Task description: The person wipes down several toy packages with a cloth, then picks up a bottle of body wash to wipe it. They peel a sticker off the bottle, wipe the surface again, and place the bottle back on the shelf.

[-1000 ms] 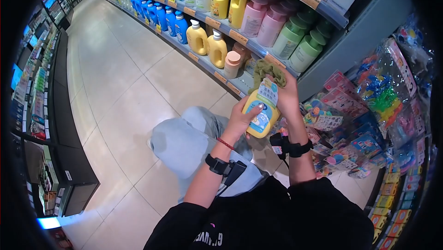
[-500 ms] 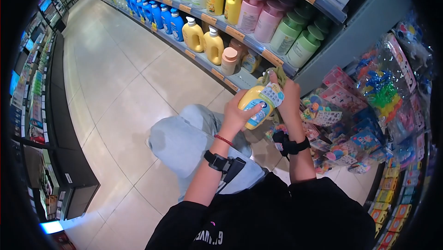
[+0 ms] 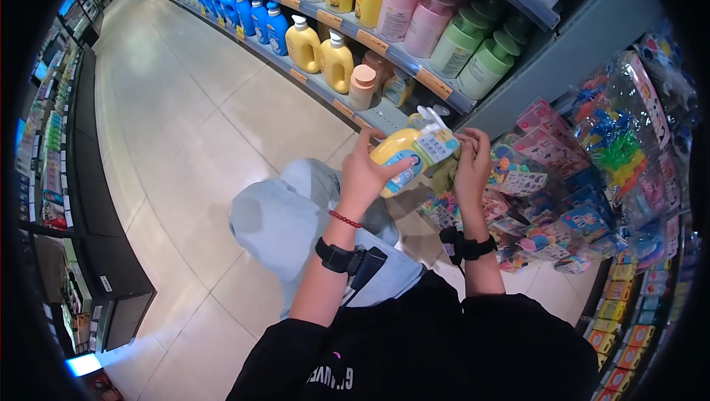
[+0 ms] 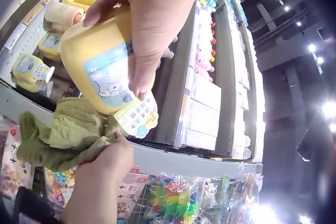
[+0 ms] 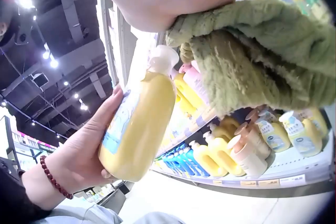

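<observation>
My left hand [image 3: 362, 179] grips a yellow pump bottle [image 3: 393, 149] around its body, thumb across the front near the blue label. The bottle leans with its whitish top toward the upper right, and a printed paper tag [image 4: 140, 120] hangs at its neck. My right hand [image 3: 472, 168] pinches a bunched green cloth [image 5: 252, 56] just right of the bottle. In the left wrist view the cloth hangs in folds beside the lower side of the bottle, the right fingers [image 4: 118, 142] close to the tag.
Shelves ahead carry yellow bottles [image 3: 336, 62], blue bottles [image 3: 276, 29], a peach-capped bottle [image 3: 362, 89] and green pump bottles [image 3: 488, 68]. Bagged toys [image 3: 614, 142] hang at the right. A dark display unit [image 3: 118, 253] stands left across the tiled floor [image 3: 185, 142].
The bottle has moved slightly left and tilted further to the right. My right hand has come down from the bottle's top to its right side, the cloth now hanging lower.
</observation>
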A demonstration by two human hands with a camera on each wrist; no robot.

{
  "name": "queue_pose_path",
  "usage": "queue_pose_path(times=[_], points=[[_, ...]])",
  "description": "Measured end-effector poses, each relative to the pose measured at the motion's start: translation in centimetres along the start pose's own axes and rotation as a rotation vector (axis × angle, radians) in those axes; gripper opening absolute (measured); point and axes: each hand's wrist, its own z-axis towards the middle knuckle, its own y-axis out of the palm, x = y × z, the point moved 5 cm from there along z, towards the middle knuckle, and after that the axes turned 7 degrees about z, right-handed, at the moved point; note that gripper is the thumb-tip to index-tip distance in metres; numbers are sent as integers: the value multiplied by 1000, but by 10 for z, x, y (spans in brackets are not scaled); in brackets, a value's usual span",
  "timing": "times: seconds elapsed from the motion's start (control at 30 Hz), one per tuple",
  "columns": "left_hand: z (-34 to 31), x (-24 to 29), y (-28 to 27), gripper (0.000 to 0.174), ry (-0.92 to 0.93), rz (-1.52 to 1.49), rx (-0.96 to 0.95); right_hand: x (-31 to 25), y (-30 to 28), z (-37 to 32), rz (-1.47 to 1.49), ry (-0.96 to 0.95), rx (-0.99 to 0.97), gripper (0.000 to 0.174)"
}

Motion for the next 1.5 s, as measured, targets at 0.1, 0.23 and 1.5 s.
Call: queue_pose_path(times=[0.1, 0.23, 1.5], points=[[2, -8, -3, 52, -107, 12, 26, 0, -1, -3, 23, -33, -37, 18], [4, -5, -5, 46, -60, 21, -9, -9, 11, -1, 10, 179, -201, 23], [55, -9, -6, 17, -172, -504, -99, 176, 131, 59, -708, 95, -389, 42]])
